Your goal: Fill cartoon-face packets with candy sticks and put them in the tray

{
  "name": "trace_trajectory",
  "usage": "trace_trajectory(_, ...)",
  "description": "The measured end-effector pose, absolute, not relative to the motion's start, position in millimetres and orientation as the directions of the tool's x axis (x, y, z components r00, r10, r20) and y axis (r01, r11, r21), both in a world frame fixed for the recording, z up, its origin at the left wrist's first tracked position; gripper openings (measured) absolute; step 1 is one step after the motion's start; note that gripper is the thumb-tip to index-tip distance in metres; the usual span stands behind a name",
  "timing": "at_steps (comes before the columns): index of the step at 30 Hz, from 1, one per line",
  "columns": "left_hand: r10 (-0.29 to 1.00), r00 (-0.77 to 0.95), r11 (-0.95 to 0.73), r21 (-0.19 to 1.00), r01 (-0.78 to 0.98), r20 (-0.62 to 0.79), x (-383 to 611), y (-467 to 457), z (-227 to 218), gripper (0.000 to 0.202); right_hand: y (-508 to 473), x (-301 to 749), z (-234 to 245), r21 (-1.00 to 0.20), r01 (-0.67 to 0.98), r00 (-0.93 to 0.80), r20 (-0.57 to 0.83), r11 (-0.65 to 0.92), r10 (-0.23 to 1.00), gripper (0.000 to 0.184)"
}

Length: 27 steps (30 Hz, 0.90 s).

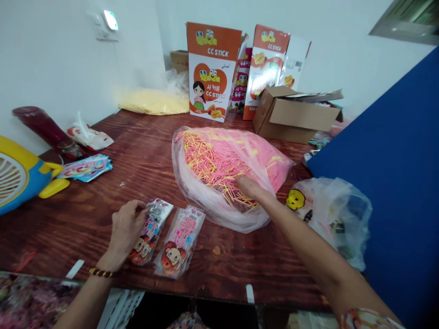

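Apparently gathering: right hand [252,188] sits among pink-and-yellow sticks [202,157] at 4 o'clock in the clear bag [219,214], closure hidden, left hand [126,224] curled narrow over printed packets [147,238] at the bag's 8 o'clock, grip unclear; next move likely wants a light pinch.

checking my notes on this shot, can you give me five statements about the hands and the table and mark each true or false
1. The right hand is inside the clear bag among pink and yellow sticks. True.
2. The left hand is on the tissue pack. False: the left hand is at the left-hand packet.
3. A second packet lies to the right of that one. True.
4. The bracelet is on the right wrist. False: the bracelet is on the left wrist.
5. The brown cardboard box stands behind the bag. True.
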<state>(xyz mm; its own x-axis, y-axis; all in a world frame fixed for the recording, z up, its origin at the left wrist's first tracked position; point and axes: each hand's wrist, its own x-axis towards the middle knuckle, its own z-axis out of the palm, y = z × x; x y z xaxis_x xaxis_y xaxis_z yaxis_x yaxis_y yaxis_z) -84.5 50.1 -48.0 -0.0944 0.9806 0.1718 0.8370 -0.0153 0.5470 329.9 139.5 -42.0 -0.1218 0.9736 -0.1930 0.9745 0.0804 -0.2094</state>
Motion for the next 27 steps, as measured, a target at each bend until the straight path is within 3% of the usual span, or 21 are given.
trace_trajectory(7, 0.986, -0.101, -0.004, 0.617, 0.787, 0.134, -89, 53, -52, 0.028, 138, 305, -40, -0.285, 0.959, -0.061, -0.178, 0.008, 0.982, 0.025)
trace_trajectory(12, 0.989, -0.105, -0.008, 0.741, 0.672, 0.106, -91, 51, -49, 0.030, 138, 316, -43, -0.461, 0.885, 0.022, -0.102, -0.067, 0.995, 0.013)
trace_trajectory(19, 0.991, -0.135, 0.028, 0.922, 0.387, 0.026, -98, 50, -44, 0.037, 109, 314, -52, -0.794, 0.605, 0.124, 0.017, -0.062, 0.992, 0.018)
trace_trajectory(24, 0.983, -0.179, 0.085, 0.968, 0.236, -0.043, -94, 49, -35, 0.040, 76, 296, -74, -0.984, 0.174, 0.190, 0.071, 0.037, 0.979, 0.028)
trace_trajectory(27, 0.983, -0.170, 0.105, 0.974, 0.199, -0.071, -90, 48, -31, 0.039, 68, 295, -82, -0.955, 0.296, 0.199, 0.030, -0.031, 0.980, 0.023)
